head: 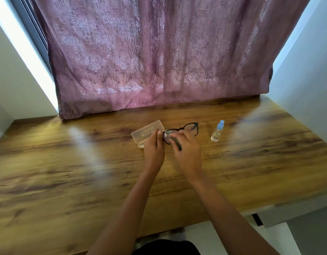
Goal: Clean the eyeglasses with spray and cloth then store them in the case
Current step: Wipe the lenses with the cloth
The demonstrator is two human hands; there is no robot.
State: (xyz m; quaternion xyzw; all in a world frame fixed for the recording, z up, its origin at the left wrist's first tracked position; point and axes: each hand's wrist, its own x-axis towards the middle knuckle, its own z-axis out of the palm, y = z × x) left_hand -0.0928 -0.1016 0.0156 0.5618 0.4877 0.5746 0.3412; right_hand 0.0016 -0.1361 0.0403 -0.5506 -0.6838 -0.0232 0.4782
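Eyeglasses [184, 130] held above the table [67, 162] by both hands. Left hand [154, 151] pinches the frame; right hand [188, 153] presses a grey cloth [168, 133] onto one lens. Case [147, 132] and spray bottle [217, 131] stand alongside.

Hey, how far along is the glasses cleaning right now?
Midway. The spray bottle stands capped and apart on the table, so spraying looks done. Both hands, left hand and right hand, hold the eyeglasses, rubbing one lens with a cloth. Still left: putting them in the case.
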